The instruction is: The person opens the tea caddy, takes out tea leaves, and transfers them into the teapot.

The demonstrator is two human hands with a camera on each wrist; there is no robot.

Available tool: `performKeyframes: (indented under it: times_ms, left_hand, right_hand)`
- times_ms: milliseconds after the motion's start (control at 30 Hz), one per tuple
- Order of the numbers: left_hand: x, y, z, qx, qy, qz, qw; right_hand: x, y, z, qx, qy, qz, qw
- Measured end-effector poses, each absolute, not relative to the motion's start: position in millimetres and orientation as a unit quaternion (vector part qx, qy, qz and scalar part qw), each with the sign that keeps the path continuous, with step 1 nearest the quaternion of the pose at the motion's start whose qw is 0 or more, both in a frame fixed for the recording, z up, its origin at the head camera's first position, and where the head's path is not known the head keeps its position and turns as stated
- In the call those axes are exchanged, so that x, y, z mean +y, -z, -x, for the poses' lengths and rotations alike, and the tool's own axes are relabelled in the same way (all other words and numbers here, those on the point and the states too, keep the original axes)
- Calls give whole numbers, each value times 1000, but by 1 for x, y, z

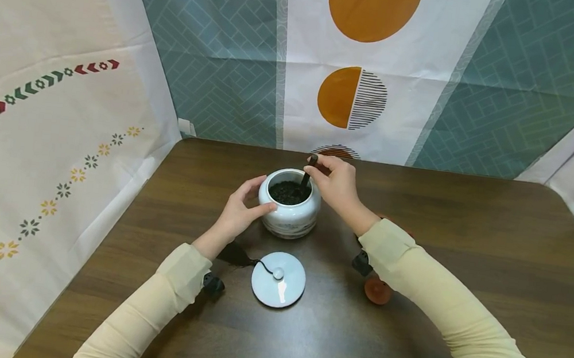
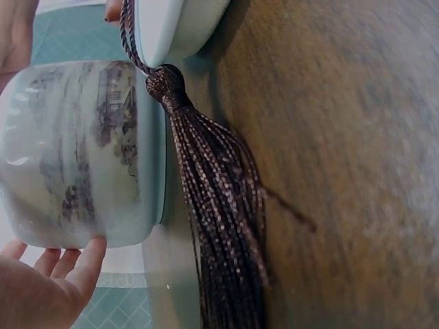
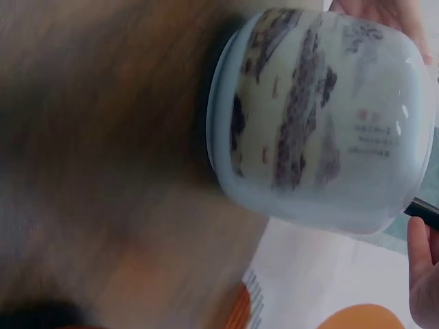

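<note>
One left hand [image 1: 236, 211] gripping white jar [image 1: 288, 223], right hand [image 1: 339, 188] pinching dark stick [image 1: 307, 175], jar's small lettering [image 3: 374, 141] too blurred to read

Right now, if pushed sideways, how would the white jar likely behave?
The jar would probably slide before tipping, given its squat body and fairly broad base. Its glossy surface may feel slippery; its uncovered dark contents could spill if tilted.

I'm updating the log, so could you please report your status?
Left hand holding white jar. Right hand pinching dark utensil inside it. Lid off, clear of jar.
</note>
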State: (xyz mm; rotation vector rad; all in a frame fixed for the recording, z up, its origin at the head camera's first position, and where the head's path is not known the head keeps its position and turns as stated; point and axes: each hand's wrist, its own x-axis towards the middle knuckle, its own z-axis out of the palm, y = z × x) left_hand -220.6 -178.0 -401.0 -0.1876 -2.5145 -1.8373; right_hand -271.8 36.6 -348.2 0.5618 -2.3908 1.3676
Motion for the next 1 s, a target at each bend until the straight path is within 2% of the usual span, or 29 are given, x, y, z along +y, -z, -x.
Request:
performKeyframes:
  times_ms: [200, 467, 600, 800, 1000]
  left_hand:
    - [-177, 401, 221, -803, 592, 64, 12]
    - [-177, 401, 220, -801, 594, 68, 19]
    - [-176, 401, 220, -802, 593, 67, 19]
    - [-176, 399, 219, -802, 593, 66, 21]
    - [-176, 399, 218, -802, 593, 67, 18]
  right_hand:
    - [37, 348, 273, -833, -524, -127, 122]
    - [36, 348, 274, -745, -666, -29, 28]
    - [36, 348, 275, -699, -714, 0, 35]
    - [39, 346, 274, -683, -728, -7, 58]
    - [43, 346, 273, -665, -744, 9, 58]
